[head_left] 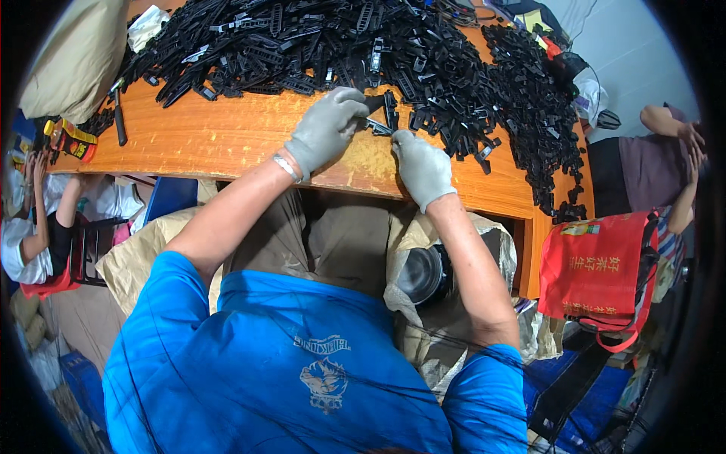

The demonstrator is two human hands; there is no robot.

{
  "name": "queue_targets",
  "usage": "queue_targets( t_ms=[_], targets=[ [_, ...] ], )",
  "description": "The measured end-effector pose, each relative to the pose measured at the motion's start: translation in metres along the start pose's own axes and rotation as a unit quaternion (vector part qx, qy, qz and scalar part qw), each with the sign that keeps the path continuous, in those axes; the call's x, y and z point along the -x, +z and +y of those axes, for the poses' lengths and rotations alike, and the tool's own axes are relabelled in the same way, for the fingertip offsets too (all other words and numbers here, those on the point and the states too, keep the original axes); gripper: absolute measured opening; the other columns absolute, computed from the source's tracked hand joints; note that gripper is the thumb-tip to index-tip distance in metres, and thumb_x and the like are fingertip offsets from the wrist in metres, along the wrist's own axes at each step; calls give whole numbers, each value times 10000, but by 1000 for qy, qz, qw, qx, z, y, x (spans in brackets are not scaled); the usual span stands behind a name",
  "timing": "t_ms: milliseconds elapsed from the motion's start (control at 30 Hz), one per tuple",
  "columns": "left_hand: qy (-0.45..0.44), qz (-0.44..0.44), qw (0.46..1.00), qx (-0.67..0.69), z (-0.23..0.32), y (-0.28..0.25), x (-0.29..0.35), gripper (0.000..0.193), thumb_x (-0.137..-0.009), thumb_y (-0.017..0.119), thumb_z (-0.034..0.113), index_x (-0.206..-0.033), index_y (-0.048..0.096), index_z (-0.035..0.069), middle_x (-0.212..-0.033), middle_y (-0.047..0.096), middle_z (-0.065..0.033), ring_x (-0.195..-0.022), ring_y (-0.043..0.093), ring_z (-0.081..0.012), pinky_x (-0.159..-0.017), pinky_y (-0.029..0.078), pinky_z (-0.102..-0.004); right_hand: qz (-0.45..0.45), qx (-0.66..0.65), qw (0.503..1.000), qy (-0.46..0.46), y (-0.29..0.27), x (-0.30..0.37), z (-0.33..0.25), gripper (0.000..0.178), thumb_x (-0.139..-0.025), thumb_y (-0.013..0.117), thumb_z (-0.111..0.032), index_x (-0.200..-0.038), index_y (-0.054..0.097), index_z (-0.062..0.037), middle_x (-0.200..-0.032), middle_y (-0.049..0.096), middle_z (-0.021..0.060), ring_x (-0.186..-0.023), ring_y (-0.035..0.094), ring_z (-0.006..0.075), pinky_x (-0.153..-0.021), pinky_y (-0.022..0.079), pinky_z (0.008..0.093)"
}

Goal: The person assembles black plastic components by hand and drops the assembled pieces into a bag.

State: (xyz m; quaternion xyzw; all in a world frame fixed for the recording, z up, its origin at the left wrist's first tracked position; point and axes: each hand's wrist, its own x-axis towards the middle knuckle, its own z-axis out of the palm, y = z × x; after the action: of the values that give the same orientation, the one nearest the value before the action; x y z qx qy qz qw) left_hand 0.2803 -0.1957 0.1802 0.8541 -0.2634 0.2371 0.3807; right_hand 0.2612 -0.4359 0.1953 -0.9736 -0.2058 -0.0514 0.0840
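Both my hands wear thin grey gloves and meet above the near edge of the wooden table. My left hand [327, 130] is closed with its fingertips at one end of a small black plastic part with a silvery strip [379, 128]. My right hand [423, 168] pinches the other end of that part between thumb and fingers. Just beyond the fingertips, a slim black piece [391, 110] stands out against the wood. A large heap of black plastic parts [302, 49], some with shiny metal bits, lies past my hands.
Smaller black pieces [529, 113] spread down the right of the table [219, 136]. At left lie a black-handled tool [119, 121] and a yellow-and-red bottle [72, 141]. A red bag [594, 265] hangs at right; a round dark container [420, 276] sits by my lap. People are at both sides.
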Motion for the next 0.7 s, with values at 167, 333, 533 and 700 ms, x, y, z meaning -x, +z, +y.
queue_targets(
  t_ms=[167,333,533,700],
  targets=[
    [-48,80,993,68,15,-22,26,220,-898,742,-13,-1114,736,28,-1217,711,-147,-1223,656,-332,-1035,544,-416,9,-14,1000,1,4,5,6,202,-1006,701,-204,-1194,671,-134,-1004,727,153,-909,748,388,-768,598,502],
    [-105,-46,988,100,20,-28,57,158,-911,764,25,-1065,734,33,-1173,714,-131,-1153,683,-303,-972,560,-401,-21,59,998,-5,-13,5,4,178,-986,632,-99,-1156,682,-107,-1081,717,184,-903,760,402,-782,617,499],
    [-86,-72,994,18,25,-25,56,197,-894,747,2,-1081,706,49,-1138,698,-143,-1104,661,-362,-969,542,-455,51,-127,991,15,-32,11,-26,213,-1004,711,-250,-1170,710,-117,-1034,780,141,-911,757,392,-810,597,490],
    [-70,-27,996,-38,26,-30,55,209,-887,735,69,-1094,713,82,-1119,715,-108,-1084,664,-366,-957,534,-483,106,-207,971,-50,-6,10,-41,187,-933,783,-217,-1108,780,-149,-1096,761,123,-1008,745,341,-847,594,455]
  ],
)
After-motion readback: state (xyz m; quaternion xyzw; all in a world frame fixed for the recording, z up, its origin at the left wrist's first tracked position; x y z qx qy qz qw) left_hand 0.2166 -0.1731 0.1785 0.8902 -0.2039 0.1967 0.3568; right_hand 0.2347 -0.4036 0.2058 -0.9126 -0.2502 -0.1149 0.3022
